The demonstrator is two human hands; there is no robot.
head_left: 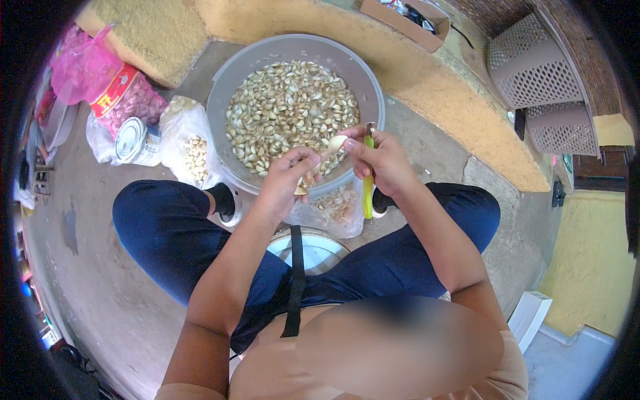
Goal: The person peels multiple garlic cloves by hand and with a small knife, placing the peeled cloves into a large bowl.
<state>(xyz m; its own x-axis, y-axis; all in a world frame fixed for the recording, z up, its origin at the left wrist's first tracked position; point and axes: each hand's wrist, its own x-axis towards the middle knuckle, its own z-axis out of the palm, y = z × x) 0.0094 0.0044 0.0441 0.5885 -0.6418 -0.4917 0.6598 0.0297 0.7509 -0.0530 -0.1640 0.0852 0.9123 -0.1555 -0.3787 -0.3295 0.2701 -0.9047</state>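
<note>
A big grey basin (227,87) full of unpeeled garlic cloves (287,113) stands on the floor between my knees. My left hand (287,177) pinches a pale garlic clove (335,143) over the basin's near rim. My right hand (381,160) grips a knife with a yellow-green handle (367,190), its blade up against the clove. Under both hands lies a clear plastic bag with garlic skins (340,210).
A clear bag of peeled cloves (190,150), a tin can (133,141) and a pink bag of garlic (120,93) lie at the left. A metal bowl (320,250) sits between my legs. A raised yellow ledge (433,87) curves behind; plastic crates (540,73) stand right.
</note>
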